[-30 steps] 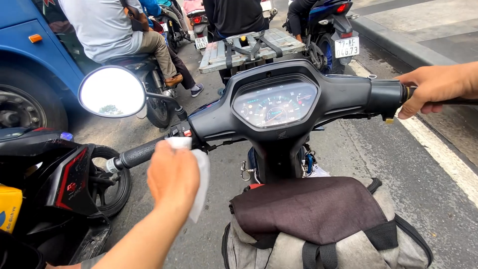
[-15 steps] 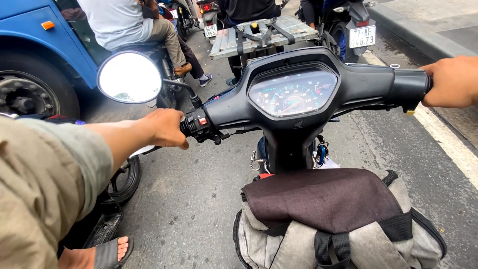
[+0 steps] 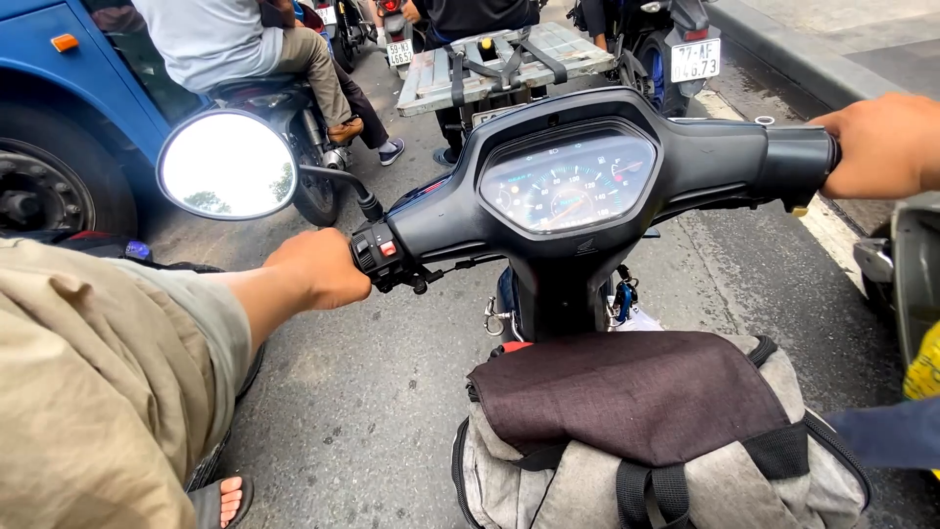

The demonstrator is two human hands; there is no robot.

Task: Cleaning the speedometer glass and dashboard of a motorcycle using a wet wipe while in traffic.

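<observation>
- Left hand: fingers wrapped shut around the left handlebar grip, which is hidden under the hand; knuckles just beside the black switch block with its red button.
- Right hand: fingers curled closed over the right handlebar grip, at the frame's right edge.
- Handlebar cover: black, spans between both hands, with the speedometer in its middle.
- Mirror: 1 round mirror on a thin stem, above the left hand.
- Bag: grey with a dark brown flap and black straps, below the speedometer, in front of the rider.
- Bus: blue, on the left, wheel in view.
- Motorbikes: several ahead, the nearest carrying a wooden crate.
- Road: grey asphalt beneath.
</observation>
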